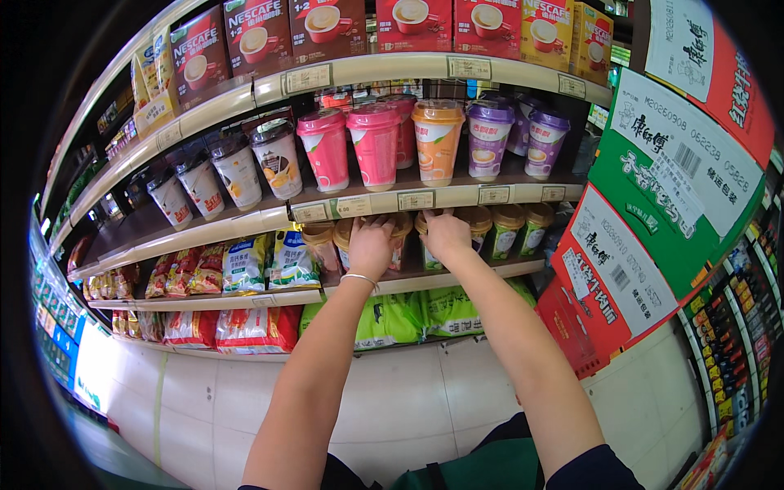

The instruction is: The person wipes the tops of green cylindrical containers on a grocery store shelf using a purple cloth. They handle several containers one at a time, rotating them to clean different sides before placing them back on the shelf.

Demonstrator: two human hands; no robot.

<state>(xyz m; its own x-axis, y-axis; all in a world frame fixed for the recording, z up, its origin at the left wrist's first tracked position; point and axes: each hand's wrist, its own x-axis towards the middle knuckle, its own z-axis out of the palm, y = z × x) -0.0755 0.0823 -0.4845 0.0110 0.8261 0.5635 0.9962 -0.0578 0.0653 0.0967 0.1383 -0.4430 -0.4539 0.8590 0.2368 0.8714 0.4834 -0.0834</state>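
Both my hands reach into a lower shelf, among lidded drink cups with gold-brown lids. My left hand (370,245), a bangle on its wrist, rests over the lids; a cup (401,236) shows just to its right and a pale pink cup (321,248) stands farther left. My right hand (448,236) lies over a cup at the shelf's middle, with green-labelled cups (503,236) upright to its right. The fingertips of both hands are partly hidden under the shelf edge (367,205) above, so whether either grips a cup is unclear.
Pink cups (372,147), an orange cup (438,144) and purple cups (490,141) stand one shelf up. Nescafe boxes (327,27) line the top. Milk powder bags (245,263) lie left, green bags (380,321) below. Stacked noodle cartons (680,165) rise at right.
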